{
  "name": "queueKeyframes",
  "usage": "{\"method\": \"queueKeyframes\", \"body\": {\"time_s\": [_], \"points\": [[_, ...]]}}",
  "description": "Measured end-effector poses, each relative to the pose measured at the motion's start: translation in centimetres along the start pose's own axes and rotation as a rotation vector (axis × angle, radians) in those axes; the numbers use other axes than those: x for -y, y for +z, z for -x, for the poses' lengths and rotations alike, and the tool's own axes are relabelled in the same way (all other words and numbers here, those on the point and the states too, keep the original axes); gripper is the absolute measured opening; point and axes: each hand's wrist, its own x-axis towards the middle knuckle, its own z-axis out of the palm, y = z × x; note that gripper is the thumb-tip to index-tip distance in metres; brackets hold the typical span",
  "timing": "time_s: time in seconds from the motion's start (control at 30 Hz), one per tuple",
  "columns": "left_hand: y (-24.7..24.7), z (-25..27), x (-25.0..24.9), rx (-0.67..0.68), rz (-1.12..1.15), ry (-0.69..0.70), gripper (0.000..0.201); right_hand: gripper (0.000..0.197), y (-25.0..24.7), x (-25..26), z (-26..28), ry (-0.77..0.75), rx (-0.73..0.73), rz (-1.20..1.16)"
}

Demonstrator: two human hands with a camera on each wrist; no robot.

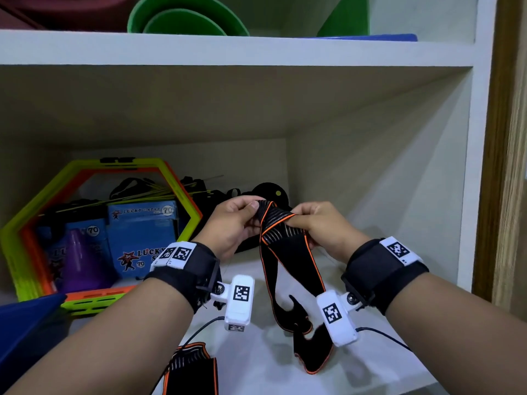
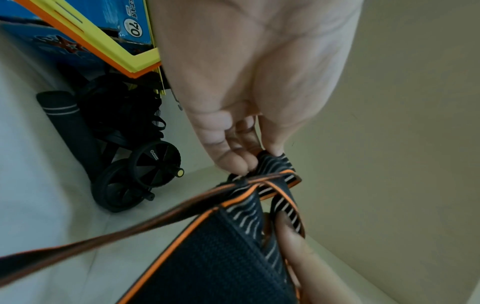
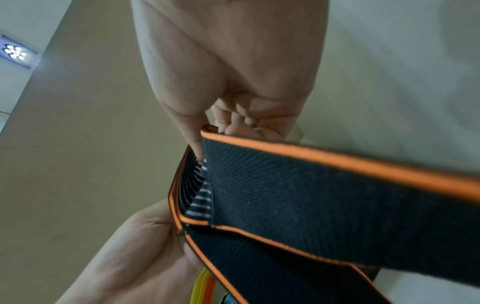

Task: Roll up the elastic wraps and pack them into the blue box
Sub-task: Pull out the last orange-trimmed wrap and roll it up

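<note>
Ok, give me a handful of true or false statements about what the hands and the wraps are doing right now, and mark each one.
1. Both hands hold the same black wrap with orange edging. True.
2. The left hand rests flat on the shelf. False: it pinches the wrap's upper end, raised off the shelf.
3. The wrap is already fully rolled. False: most of it hangs loose down to the white shelf.
4. A second wrap lies near the bottom of the head view. True.
5. The right hand holds a purple cone. False: it grips the wrap; the purple cone stands inside the hexagonal frames.
</note>
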Motion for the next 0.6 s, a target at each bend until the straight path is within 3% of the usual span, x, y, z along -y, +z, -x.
{"method": "queueKeyframes", "body": {"time_s": [0.17, 0.4, 0.47, 0.53, 0.6], "points": [[0.5, 0.2, 0.2, 0.029, -0.028, -0.002, 0.021, 0.022, 0.9, -0.1, -0.4, -0.038, 0.007, -0.018], [1.0, 0.4, 0.3, 0.073, -0.185, 0.041, 0.018, 0.025, 1.7, -1.1, -1.5, -0.106, -0.222, 0.106], [1.1, 0.5, 0.7, 0.091, -0.301, 0.097, 0.034, 0.023, 1.8, -1.4, -1.8, -0.112, -0.264, 0.153], [1.2, 0.2, 1.2, 0.066, -0.401, 0.128, 0.043, 0.021, 1.9, -1.5, -2.0, -0.116, -0.303, 0.214], [1.2, -0.2, 1.6, -0.002, -0.439, 0.143, 0.036, 0.025, 2.0, -1.6, -2.2, -0.136, -0.335, 0.256]]}}
